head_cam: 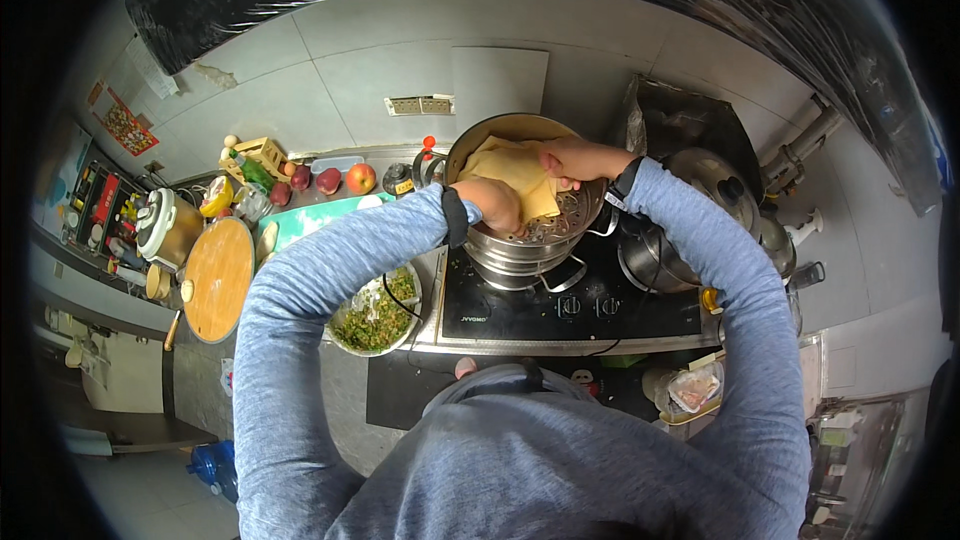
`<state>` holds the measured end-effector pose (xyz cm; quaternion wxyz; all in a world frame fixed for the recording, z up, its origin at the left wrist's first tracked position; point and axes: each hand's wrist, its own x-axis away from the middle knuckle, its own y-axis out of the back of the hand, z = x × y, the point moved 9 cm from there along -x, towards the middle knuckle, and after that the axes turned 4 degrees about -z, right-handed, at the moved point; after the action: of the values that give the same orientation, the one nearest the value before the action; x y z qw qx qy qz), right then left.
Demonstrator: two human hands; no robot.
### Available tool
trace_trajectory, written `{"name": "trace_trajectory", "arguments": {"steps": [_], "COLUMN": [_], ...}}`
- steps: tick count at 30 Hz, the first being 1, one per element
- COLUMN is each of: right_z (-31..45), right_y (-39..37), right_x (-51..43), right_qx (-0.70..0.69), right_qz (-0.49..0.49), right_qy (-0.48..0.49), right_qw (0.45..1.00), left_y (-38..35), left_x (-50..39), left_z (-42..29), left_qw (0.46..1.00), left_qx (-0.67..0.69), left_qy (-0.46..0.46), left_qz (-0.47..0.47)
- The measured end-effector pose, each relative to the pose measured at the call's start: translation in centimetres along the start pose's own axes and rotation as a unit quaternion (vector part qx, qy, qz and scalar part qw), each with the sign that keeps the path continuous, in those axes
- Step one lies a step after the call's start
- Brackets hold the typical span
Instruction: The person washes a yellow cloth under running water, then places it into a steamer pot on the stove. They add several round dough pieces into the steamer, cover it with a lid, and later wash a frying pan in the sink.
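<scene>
A stainless steel steamer pot stands on the black gas hob. Inside it, a yellowish steamer cloth lies partly spread over the perforated steamer tray, whose holes show at the front and right. My left hand reaches over the near left rim, its fingers bent down at the cloth's near edge; whether they grip it is hidden. With curled fingers, my right hand holds the cloth near its right edge.
Right of the steamer stands a lidded pot. On the left are a bowl of chopped green filling, a green cutting board, a round wooden board, an apple and a rice cooker. Below is the counter's front edge.
</scene>
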<state>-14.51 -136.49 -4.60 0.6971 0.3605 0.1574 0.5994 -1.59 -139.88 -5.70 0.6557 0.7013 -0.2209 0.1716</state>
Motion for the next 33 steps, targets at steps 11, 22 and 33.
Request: {"name": "trace_trajectory", "arguments": {"steps": [11,22,33], "right_z": [0.4,0.9,3.0], "right_y": [-0.6,-2.8,-2.5], "right_x": [-0.5,2.7,3.0], "right_qx": [0.17,0.237,0.391], "right_qz": [0.006,0.169,0.009], "right_qy": [0.142,0.085,0.103], "right_qw": [0.975,0.953,0.914], "left_y": [0.2,0.9,0.3], "left_x": [-3.3,1.8,1.2], "left_z": [-3.4,-0.7,-0.9], "left_qw": [0.992,0.923,0.887], "left_qx": [-0.038,0.349,0.408], "left_qy": [-0.108,-0.163,-0.218], "left_qz": [-0.046,0.019,0.001]}}
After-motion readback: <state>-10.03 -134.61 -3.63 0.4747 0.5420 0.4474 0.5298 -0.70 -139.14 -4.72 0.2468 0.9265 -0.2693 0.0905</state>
